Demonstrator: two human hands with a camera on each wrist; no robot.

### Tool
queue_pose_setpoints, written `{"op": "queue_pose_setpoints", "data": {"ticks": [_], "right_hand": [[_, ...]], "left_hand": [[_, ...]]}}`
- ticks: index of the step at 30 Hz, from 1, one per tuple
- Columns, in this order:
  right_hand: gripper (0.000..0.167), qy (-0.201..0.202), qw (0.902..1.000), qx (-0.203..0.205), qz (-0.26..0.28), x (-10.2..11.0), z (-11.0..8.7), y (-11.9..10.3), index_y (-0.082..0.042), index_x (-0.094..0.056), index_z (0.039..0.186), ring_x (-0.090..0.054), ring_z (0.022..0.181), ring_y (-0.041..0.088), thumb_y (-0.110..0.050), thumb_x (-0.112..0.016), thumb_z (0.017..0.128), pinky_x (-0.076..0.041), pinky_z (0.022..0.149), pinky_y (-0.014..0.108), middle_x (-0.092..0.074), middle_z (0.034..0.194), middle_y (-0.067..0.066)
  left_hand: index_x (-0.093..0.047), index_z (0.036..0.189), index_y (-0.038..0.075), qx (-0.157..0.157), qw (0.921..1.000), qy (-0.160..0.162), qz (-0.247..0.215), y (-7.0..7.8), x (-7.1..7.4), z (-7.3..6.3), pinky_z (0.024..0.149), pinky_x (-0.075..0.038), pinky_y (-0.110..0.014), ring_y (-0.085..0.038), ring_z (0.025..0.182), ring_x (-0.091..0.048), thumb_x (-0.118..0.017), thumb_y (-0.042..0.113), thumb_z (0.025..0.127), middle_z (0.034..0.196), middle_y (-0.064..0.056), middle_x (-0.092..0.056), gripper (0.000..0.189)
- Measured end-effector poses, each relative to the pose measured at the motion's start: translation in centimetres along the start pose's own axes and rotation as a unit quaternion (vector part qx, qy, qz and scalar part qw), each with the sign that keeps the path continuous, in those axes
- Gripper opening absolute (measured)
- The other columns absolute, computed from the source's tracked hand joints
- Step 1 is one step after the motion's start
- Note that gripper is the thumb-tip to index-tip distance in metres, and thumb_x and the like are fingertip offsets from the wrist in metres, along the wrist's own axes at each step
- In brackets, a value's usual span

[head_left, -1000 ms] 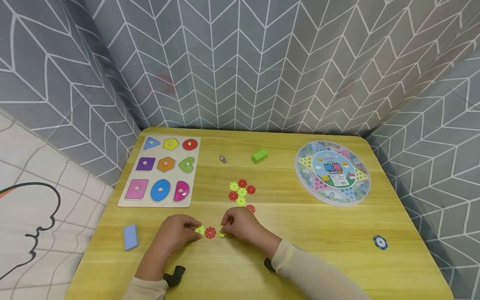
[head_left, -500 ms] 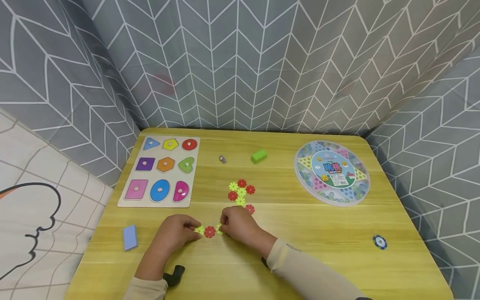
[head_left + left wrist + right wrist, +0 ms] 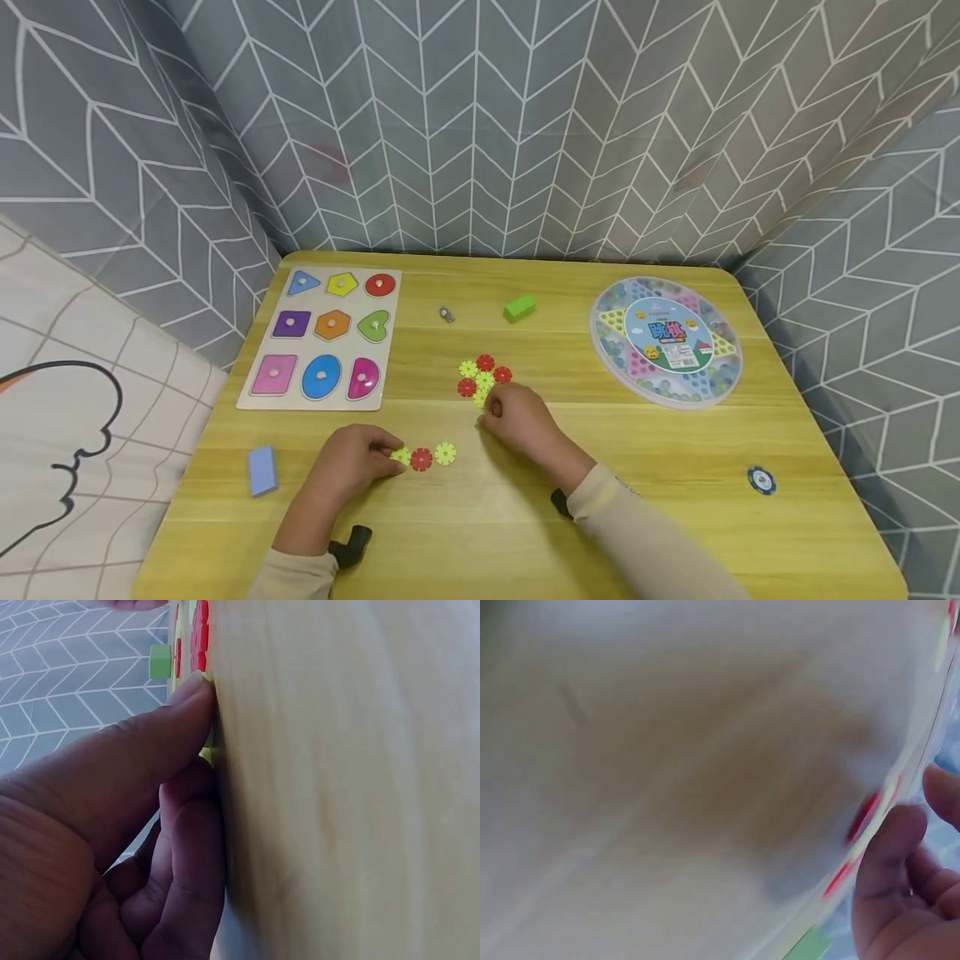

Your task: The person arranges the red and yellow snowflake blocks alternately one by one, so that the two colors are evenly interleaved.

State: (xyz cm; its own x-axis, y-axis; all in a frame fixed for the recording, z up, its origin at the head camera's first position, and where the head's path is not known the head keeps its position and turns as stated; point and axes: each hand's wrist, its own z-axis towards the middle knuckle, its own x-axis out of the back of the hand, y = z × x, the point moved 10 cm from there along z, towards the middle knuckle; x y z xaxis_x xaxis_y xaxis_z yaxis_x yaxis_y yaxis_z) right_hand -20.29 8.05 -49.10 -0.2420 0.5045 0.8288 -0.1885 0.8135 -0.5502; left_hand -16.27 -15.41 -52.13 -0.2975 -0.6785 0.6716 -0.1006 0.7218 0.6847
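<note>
My left hand (image 3: 358, 460) pinches the edge of a yellow notched snowflake disc (image 3: 404, 456) between thumb and fingertips, low against the table. A red snowflake disc (image 3: 421, 459) comes right after it, and another yellow snowflake disc (image 3: 446, 453) ends the short row to the right. Above the row, my right hand (image 3: 521, 419) hovers at the lower edge of a loose group of red and yellow discs (image 3: 485, 380). In the right wrist view its thumb and index finger (image 3: 889, 847) are apart with nothing between them. It covers part of that group.
A knobbed shape puzzle board (image 3: 315, 339) lies at the back left, with a blue block (image 3: 262, 471) in front of it. Behind the discs are a green block (image 3: 519, 308) and a small grey object (image 3: 447, 314). Right: a round Chinese checkers set (image 3: 666, 342) and a blue chip (image 3: 762, 480).
My right hand has let go of the right-hand yellow disc, which now lies flat in the row, and has moved up and right to the loose group. My left hand stays put.
</note>
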Motion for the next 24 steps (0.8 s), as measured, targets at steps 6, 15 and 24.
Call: {"op": "queue_pose_setpoints", "data": {"ticks": [6, 15, 24], "right_hand": [[0.029, 0.003, 0.9988, -0.010, -0.047, 0.9, -0.1, 2.1, -0.005, -0.070, 0.104, -0.051, 0.072, 0.016, -0.024, -0.085, 0.088, -0.048, 0.068, 0.034, -0.052, 0.087, 0.002], [0.014, -0.003, 0.9990, -0.042, 0.015, 1.4, -0.3, 3.3, -0.008, -0.067, 0.093, -0.056, 0.077, 0.016, -0.005, -0.081, 0.089, -0.050, 0.074, 0.035, -0.060, 0.084, -0.002], [0.010, -0.051, 0.9757, -0.052, 0.207, 0.5, -1.8, 2.6, -0.004, -0.075, 0.094, -0.061, 0.073, 0.014, 0.005, -0.074, 0.090, -0.053, 0.065, 0.028, -0.066, 0.085, 0.000]], "left_hand": [[-0.082, 0.101, 0.015, -0.004, 0.9999, 0.003, 0.009, 0.3, 0.5, -0.1, 0.076, -0.051, -0.037, -0.016, 0.080, -0.058, -0.092, 0.016, 0.078, 0.085, 0.006, -0.066, 0.024], [-0.082, 0.099, 0.016, 0.000, 1.0000, 0.000, -0.003, 0.1, 0.2, 0.0, 0.076, -0.051, -0.036, -0.015, 0.079, -0.058, -0.092, 0.017, 0.078, 0.083, 0.006, -0.066, 0.024], [-0.082, 0.099, 0.015, 0.000, 1.0000, -0.001, -0.002, 0.1, 0.1, -0.1, 0.075, -0.051, -0.036, -0.016, 0.080, -0.058, -0.092, 0.016, 0.078, 0.084, 0.005, -0.065, 0.023]]}}
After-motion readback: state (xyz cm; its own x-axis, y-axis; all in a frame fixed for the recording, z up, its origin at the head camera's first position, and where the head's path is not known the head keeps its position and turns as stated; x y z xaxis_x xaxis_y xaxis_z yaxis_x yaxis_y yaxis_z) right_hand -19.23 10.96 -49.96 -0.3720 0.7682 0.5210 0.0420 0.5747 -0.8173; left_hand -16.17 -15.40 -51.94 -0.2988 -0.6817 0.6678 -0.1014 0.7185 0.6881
